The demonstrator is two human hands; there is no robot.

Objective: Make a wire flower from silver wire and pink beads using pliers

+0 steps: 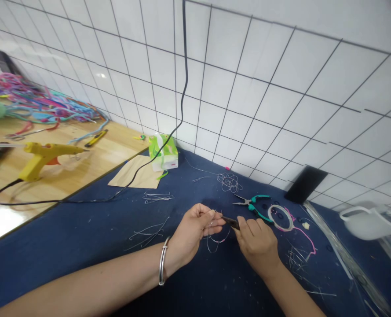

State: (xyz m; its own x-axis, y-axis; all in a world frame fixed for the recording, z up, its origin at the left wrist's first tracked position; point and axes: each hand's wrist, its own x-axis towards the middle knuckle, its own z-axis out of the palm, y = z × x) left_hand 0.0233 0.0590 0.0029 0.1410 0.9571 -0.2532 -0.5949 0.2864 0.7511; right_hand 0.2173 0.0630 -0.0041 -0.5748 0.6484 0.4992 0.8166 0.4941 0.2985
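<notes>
Wire loop [217,241] dangled over the blue surface [93,237], well out from its far edge; the left hand [195,231], nearer, pinched it, while the right hand [258,245], fingers curled shut, gripped a dark tool [230,221] pointing lengthwise leftward at that pinch.

The held tool [231,222] is dark, the counter [93,224] deep blue, the glue gun [40,158] yellow, the pliers' handles [260,197] teal, the wall [269,57] white with dark grid lines.

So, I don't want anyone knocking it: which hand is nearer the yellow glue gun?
Left. The left hand is to the right of the yellow glue gun and closer to the wearer; the right hand is farther right, past the left.
</notes>
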